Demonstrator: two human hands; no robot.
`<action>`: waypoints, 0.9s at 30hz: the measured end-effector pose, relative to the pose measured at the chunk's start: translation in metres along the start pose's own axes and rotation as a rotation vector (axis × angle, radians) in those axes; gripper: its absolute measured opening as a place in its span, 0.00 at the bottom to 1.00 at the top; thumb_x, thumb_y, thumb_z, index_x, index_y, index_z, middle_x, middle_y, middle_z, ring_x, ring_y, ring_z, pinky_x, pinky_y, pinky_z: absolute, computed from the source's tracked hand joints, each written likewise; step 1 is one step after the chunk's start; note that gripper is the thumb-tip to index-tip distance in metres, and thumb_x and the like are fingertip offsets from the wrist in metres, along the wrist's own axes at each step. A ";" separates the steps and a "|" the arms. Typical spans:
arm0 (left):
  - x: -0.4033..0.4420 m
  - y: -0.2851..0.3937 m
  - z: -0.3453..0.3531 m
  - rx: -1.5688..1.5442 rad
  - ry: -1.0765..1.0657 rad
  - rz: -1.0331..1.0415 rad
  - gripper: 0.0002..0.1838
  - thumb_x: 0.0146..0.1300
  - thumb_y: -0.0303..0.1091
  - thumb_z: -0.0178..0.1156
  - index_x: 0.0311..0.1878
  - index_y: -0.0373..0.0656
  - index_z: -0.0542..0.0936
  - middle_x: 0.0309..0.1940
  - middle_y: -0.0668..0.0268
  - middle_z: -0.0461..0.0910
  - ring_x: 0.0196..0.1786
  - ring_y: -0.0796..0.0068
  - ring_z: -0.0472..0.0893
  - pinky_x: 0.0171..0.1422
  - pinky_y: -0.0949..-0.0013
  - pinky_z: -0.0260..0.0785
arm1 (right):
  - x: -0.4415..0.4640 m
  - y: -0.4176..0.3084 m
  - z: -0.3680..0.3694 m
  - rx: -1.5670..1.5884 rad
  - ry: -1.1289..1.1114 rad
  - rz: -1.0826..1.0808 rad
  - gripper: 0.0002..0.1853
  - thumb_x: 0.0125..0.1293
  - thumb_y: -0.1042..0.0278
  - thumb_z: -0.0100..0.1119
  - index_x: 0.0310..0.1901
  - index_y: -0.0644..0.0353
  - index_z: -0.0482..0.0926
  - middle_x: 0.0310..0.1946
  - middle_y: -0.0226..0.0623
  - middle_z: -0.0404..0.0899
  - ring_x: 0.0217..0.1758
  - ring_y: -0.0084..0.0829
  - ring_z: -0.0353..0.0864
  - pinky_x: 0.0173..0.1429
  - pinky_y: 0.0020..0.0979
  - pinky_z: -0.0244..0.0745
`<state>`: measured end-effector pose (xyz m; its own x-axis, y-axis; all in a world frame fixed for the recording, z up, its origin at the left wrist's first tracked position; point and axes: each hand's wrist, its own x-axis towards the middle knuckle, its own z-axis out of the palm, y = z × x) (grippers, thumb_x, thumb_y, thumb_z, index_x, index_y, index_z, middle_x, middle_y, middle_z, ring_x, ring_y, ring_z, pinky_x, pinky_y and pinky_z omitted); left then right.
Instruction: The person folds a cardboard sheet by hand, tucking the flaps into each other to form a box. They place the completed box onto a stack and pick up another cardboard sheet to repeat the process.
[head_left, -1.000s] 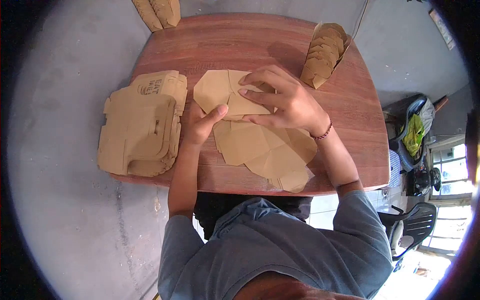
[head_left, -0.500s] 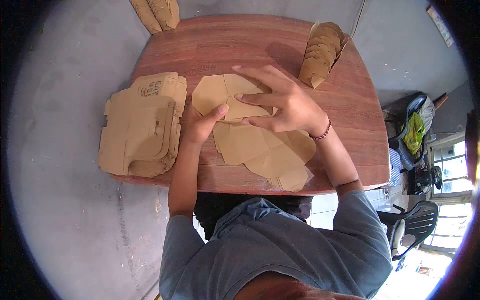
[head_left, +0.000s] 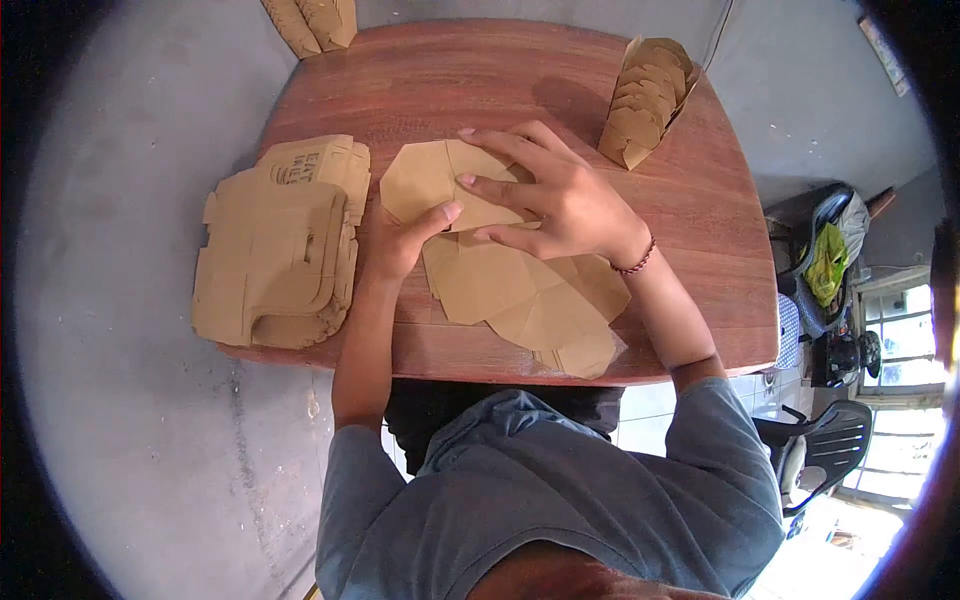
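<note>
A folded brown cardboard sheet (head_left: pixel 418 183) with several creases lies in front of me. My left hand (head_left: pixel 405 240) grips its near left edge, thumb on top and the other fingers hidden behind or beneath it. Spread across the right part of the same sheet is my right hand (head_left: pixel 570 200), its fingertips pressing on the surface. Just nearer to me, partly under the right hand and wrist, is a pile of flat, creased cardboard sheets (head_left: pixel 515 295) with angled outlines.
To the left lies a stack of flat cardboard box blanks (head_left: pixel 265 260), the top ones printed. Nested folded cardboard trays (head_left: pixel 645 105) stand at the far right of the wooden table (head_left: pixel 430 80), more nested pieces (head_left: pixel 315 25) at the far left. A black chair (head_left: pixel 835 450) is at right.
The right fingertips have slid slightly left over the cardboard sheet, and the left thumb stays pressed on it. The whole view has shifted a little.
</note>
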<state>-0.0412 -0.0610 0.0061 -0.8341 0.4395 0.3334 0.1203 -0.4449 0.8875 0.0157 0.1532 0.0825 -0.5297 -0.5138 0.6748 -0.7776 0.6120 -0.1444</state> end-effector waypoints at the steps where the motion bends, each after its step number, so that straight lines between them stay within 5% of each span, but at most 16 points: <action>1: 0.000 0.000 0.000 -0.001 0.001 -0.001 0.25 0.60 0.25 0.67 0.62 0.36 0.75 0.52 0.62 0.82 0.54 0.72 0.81 0.58 0.65 0.75 | 0.000 0.000 0.000 -0.010 -0.003 -0.006 0.28 0.47 0.59 0.78 0.53 0.58 0.87 0.65 0.47 0.76 0.57 0.49 0.78 0.57 0.41 0.79; 12: 0.000 0.003 0.003 -0.016 0.042 -0.017 0.24 0.58 0.23 0.67 0.59 0.35 0.76 0.50 0.61 0.83 0.52 0.71 0.82 0.58 0.65 0.75 | -0.002 0.000 0.001 -0.086 -0.008 -0.037 0.25 0.51 0.55 0.75 0.50 0.58 0.87 0.62 0.47 0.76 0.57 0.48 0.77 0.57 0.40 0.80; 27: 0.001 0.000 0.003 0.041 0.039 0.026 0.23 0.57 0.25 0.67 0.58 0.34 0.77 0.49 0.59 0.83 0.50 0.71 0.83 0.54 0.64 0.77 | -0.001 -0.002 -0.003 -0.049 -0.043 -0.003 0.25 0.49 0.59 0.76 0.50 0.57 0.88 0.63 0.47 0.77 0.63 0.48 0.77 0.73 0.51 0.67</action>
<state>-0.0405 -0.0586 0.0077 -0.8507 0.3974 0.3441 0.1629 -0.4232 0.8913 0.0184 0.1540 0.0842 -0.5422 -0.5405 0.6433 -0.7623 0.6385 -0.1060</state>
